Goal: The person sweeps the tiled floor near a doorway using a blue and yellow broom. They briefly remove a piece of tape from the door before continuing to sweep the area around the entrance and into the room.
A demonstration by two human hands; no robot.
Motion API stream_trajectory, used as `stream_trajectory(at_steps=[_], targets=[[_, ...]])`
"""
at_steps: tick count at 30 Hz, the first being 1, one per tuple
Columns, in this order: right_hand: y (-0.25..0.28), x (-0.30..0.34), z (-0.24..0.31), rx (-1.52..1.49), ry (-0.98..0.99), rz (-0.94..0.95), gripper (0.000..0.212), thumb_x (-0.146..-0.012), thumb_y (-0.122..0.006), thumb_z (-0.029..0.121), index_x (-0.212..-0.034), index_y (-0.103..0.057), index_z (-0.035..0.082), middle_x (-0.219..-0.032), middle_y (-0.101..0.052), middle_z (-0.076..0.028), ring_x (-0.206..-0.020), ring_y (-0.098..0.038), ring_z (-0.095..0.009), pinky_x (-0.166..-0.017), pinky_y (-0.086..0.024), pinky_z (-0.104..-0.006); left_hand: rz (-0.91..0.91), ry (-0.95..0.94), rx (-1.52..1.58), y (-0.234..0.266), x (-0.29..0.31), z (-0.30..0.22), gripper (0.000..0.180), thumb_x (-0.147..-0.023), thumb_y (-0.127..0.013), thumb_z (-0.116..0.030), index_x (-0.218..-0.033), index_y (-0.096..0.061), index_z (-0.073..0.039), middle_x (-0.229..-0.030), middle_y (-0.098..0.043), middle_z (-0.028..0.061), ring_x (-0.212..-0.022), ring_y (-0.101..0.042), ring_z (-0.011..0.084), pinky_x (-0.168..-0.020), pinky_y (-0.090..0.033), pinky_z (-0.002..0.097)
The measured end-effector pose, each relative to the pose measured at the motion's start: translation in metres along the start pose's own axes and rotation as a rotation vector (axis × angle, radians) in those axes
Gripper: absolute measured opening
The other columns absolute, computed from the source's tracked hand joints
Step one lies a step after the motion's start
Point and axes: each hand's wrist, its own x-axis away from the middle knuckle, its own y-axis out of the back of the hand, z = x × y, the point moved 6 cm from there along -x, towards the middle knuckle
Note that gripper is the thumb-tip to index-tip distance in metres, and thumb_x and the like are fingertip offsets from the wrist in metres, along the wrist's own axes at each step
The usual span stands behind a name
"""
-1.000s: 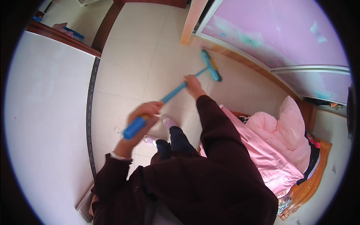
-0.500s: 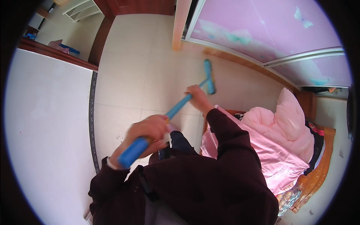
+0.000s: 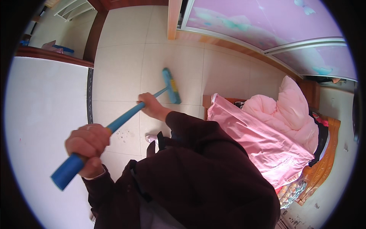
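Note:
A blue broom (image 3: 126,116) slants across the view, its grip end at lower left. My left hand (image 3: 88,140) is closed around the upper handle, just above the thick blue end. Farther down the shaft, my right hand (image 3: 151,105) is wrapped round the handle near the head. The teal and yellow broom head (image 3: 171,86) is on or just over the pale tiled floor (image 3: 118,76); I cannot tell if it touches. Small dark specks (image 3: 122,134) lie on the tiles beneath the handle.
At right is a bed with a pink sheet (image 3: 251,141), a bunched pink quilt (image 3: 278,110) and a carved wooden headboard (image 3: 324,164). Purple sliding wardrobe doors (image 3: 259,26) stand at the far right. A white wall (image 3: 49,114) runs along the left, beside a doorway. My shoe (image 3: 151,138) shows below.
The broom head has moved left and slightly nearer, away from the wardrobe base. Both hands have shifted left with the handle, still gripping it.

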Motion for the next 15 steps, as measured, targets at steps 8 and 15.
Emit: stream_trajectory(at_steps=[8,15], targets=[[0.047,-0.003,0.030,0.148,0.015,-0.031,0.014,-0.073,-0.064,0.007,-0.068,-0.051,0.007,-0.069,-0.055,-0.011,-0.073,-0.053,-0.035,-0.064,-0.042,-0.0439,-0.197,-0.089,0.117,0.017,0.015,-0.005,0.024,-0.087,-0.065,-0.024,-0.085,-0.044,-0.012,-0.066,-0.055,0.0040,-0.059,-0.055,0.0154,-0.060,-0.047,0.0299],[0.044,0.035,-0.071,0.321,-0.086,0.002,0.013,-0.068,-0.062,0.005,-0.065,-0.050,0.007,-0.069,-0.056,-0.012,-0.073,-0.054,-0.036,-0.062,-0.041,-0.0444,-0.372,0.439,0.050,-0.005,0.089,0.102,0.020,-0.083,-0.057,0.009,-0.079,-0.046,-0.007,-0.081,-0.058,0.0075,-0.090,-0.061,0.0237,-0.097,-0.043,0.0420]])
